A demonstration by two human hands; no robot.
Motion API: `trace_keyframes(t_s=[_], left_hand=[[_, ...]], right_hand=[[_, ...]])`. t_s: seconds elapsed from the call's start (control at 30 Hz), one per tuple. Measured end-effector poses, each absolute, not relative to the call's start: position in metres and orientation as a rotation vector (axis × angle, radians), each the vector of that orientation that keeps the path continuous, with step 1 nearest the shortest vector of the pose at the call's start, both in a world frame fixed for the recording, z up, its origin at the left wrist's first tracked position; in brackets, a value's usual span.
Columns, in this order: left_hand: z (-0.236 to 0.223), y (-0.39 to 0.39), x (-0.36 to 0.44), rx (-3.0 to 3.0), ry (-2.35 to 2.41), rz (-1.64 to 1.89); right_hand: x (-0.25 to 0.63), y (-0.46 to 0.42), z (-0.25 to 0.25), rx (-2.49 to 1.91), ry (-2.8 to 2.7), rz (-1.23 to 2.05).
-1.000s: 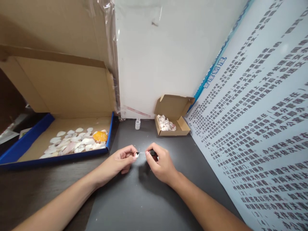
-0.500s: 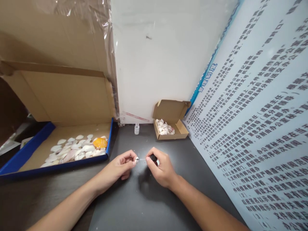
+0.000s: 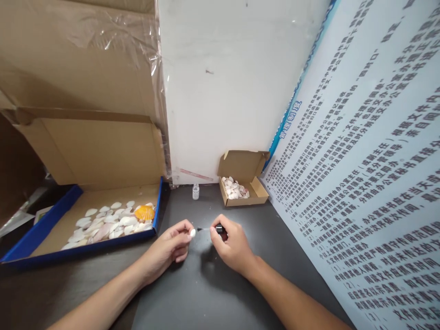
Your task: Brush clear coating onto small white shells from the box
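Observation:
Between the thumb and fingers of my left hand (image 3: 175,242) is a small white shell (image 3: 193,233). My right hand (image 3: 231,240) pinches the black cap of a small applicator brush (image 3: 206,228). Its pale stem and dark bristles point left at the shell, with a narrow gap between them. Both hands are held above the dark tabletop. Beyond them a small clear glass bottle (image 3: 195,192) with a white label stands upright near the wall; its neck shows no cap.
At the left, a blue-edged cardboard box (image 3: 158,208) holds many white shells (image 3: 117,222) and an orange scallop shell (image 3: 144,212). A smaller open cardboard box (image 3: 261,191) with shells stands at the back right. A printed board (image 3: 343,183) leans along the right side.
The brush tip has come away from the shell, leaving a small gap. The shell now shows its white face turned more toward me. The view has tilted up slightly.

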State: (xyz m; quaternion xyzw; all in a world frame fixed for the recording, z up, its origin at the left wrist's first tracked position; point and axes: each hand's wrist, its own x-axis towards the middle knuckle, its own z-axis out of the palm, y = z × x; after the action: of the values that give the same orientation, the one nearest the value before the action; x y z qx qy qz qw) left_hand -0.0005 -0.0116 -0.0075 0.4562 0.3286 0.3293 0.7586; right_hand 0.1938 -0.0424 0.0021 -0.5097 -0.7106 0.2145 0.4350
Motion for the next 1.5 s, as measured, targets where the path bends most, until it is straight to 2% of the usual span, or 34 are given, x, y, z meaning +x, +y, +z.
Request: trace_keyframes(t_s=[0.13, 0.33, 1.5], left_hand=[[-0.015, -0.010, -0.002, 1.033, 0.692, 0.729], [-0.032, -0.008, -0.006, 1.150, 0.658, 0.696], [-0.036, -0.006, -0.006, 1.322, 0.659, 0.690]], right_hand=[[0.193, -0.044, 0.001, -1.181, -1.808, 0.598], [0.192, -0.043, -0.002, -1.286, -1.811, 0.583], [0.192, -0.044, -0.001, -1.274, -1.819, 0.607]])
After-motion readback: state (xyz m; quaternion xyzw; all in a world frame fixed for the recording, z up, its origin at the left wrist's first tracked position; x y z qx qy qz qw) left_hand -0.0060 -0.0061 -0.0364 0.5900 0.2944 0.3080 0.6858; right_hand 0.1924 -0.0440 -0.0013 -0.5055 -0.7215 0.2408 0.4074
